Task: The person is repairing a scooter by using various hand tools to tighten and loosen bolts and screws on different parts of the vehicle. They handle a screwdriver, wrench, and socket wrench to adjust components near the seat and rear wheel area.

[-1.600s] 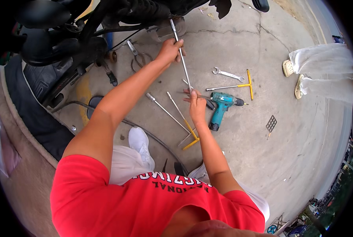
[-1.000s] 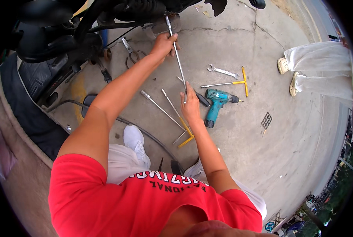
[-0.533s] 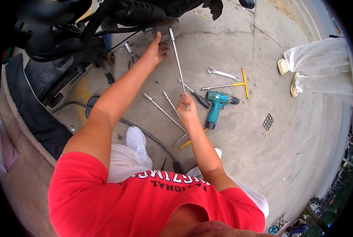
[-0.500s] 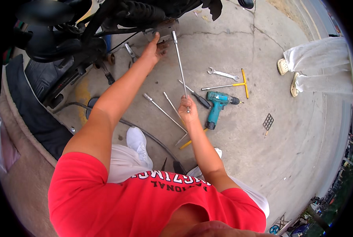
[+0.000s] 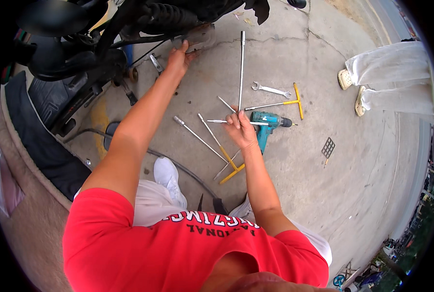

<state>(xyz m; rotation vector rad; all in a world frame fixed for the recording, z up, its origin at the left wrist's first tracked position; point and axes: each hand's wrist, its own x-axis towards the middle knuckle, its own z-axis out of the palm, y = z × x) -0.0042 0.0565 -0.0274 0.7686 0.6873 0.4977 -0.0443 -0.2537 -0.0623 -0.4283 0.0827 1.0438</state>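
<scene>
My left hand (image 5: pixel 177 61) is raised beside a dull plate-like part (image 5: pixel 201 35) under the black two-wheeler (image 5: pixel 153 19), its fingers apart; I cannot tell whether it touches it. My right hand (image 5: pixel 242 129) is closed on a long steel socket wrench (image 5: pixel 241 68) with a sliding crossbar, the shaft pointing away from me. Around that hand on the concrete lie a teal cordless drill (image 5: pixel 264 127), a double-ended spanner (image 5: pixel 270 89), yellow T-handled wrenches (image 5: pixel 298 102), a long socket bar (image 5: pixel 200 137) and a screwdriver, partly hidden. Pliers (image 5: pixel 156 64) lie below my left hand.
Another person's legs (image 5: pixel 389 65), in pale trousers and cream clogs, stand at the right. A black hose (image 5: pixel 178 168) runs past my left shoe. A small black grid (image 5: pixel 328 148) lies right of the drill. A padded fabric cover (image 5: pixel 42 136) is at the left.
My left hand has let go of the steel wrench and moved left toward the vehicle's underside. The wrench has swung right and away from the vehicle in my right hand, its crossbar now crosswise.
</scene>
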